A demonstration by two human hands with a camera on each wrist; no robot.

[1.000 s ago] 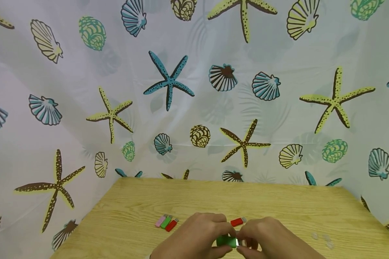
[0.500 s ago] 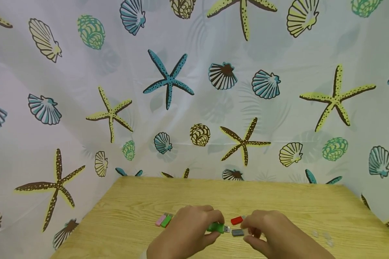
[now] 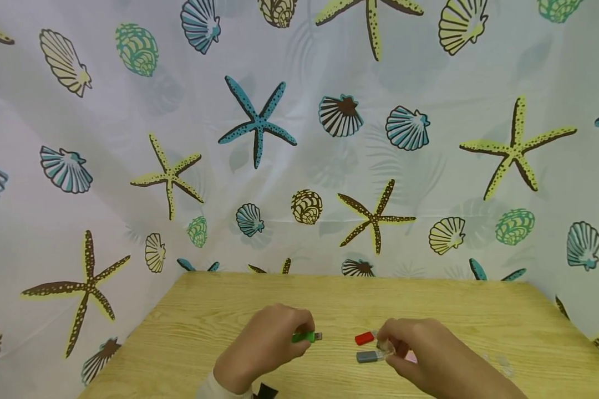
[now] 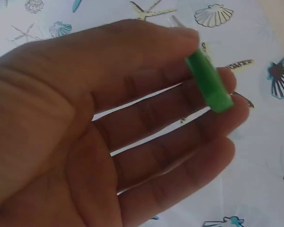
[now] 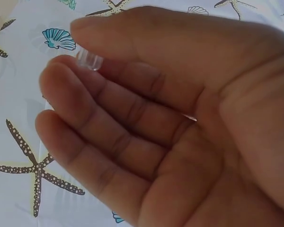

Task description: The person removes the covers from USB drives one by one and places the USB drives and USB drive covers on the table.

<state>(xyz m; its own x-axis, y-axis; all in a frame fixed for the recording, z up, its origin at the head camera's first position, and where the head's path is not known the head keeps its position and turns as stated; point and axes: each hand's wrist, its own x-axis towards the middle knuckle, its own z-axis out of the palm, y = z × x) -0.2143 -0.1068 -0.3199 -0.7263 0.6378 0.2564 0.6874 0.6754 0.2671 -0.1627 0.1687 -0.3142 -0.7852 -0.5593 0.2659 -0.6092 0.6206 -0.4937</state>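
Observation:
My left hand (image 3: 267,349) pinches a green USB flash drive (image 3: 304,337) between thumb and fingertips above the table, its metal plug pointing right. In the left wrist view the flash drive's green body (image 4: 210,85) lies between the thumb and the fingers. My right hand (image 3: 421,348) pinches a small clear plastic cap (image 5: 90,60) under the thumb. Beside the right fingertips, a grey USB flash drive (image 3: 367,357) and a red one (image 3: 364,338) lie on the table. A pink thing (image 3: 411,357) shows partly beneath the right hand.
Several clear caps (image 3: 505,364) lie at the right on the wooden table (image 3: 219,299). A curtain (image 3: 309,166) printed with shells and starfish surrounds the table's back and sides. Something small and black (image 3: 267,391) shows at the left wrist.
The clear cap has come off the green flash drive and stays in my right hand. My left hand has moved left with the flash drive, now covering the row of drives there.

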